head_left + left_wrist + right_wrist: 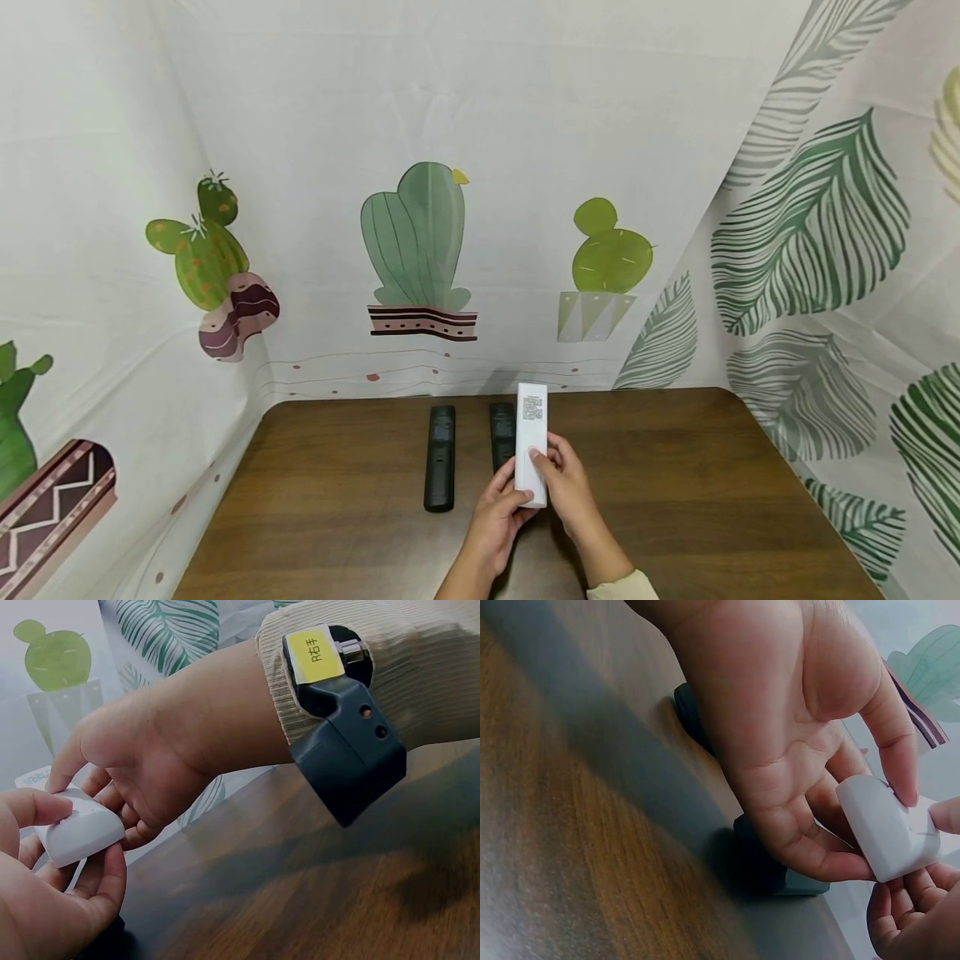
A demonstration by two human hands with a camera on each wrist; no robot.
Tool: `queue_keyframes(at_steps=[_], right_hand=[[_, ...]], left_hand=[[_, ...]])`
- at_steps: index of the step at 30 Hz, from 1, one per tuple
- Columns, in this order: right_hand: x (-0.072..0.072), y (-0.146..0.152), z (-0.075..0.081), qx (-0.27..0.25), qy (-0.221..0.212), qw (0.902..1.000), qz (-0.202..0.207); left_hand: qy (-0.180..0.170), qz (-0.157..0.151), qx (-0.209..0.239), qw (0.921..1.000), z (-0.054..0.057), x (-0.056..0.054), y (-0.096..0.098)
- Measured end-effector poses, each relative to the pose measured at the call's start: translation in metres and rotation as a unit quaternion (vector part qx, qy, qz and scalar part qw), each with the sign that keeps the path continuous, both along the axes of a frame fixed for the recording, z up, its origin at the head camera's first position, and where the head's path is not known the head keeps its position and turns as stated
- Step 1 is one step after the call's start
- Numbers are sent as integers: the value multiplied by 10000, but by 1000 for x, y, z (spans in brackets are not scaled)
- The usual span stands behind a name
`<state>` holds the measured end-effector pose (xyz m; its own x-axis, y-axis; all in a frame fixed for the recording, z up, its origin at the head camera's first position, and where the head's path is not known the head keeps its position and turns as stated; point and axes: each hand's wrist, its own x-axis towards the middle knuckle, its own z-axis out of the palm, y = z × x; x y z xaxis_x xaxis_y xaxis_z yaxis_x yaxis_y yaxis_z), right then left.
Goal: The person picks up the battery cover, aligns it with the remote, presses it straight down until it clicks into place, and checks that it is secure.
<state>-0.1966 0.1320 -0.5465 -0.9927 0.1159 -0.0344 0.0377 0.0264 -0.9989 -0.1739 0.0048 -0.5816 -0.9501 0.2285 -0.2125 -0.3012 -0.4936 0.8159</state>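
Observation:
Both hands hold a white remote control [532, 442] above the table, a block of small print on its upward face. My left hand [495, 521] grips its near end from the left, thumb on top. From the right, my right hand [572, 492] holds it further up, its thumb pressing on the upward face. In the left wrist view, the remote's rounded end [86, 832] sits between the fingers of both hands. One black remote [440, 458] lies left of the hands, and another black remote [502, 429] is partly hidden behind the white one.
The brown wooden table [322, 500] extends to both sides. A white cloth [510, 100] printed with cacti and leaves hangs behind it and around the sides. A dark wrist camera [349, 757] with a yellow label is strapped over the right sleeve.

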Motion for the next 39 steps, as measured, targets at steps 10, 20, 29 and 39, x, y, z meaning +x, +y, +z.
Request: queue_keyframes(at_steps=[10,20,29,39], right_hand=[[0,1,-5,94,32,9999,-34],[6,5,-4,274,97,9995,98],[7,7,-2,45,170,9995,244],[9,10,-4,30,72,9998,170]], left_hand=[[-45,-1,0,10000,0,0,1],[60,-28,76,9999,4,1,0],[194,-89,145,9997,3,0,0],[168,-90,70,9998,4,1,5]])
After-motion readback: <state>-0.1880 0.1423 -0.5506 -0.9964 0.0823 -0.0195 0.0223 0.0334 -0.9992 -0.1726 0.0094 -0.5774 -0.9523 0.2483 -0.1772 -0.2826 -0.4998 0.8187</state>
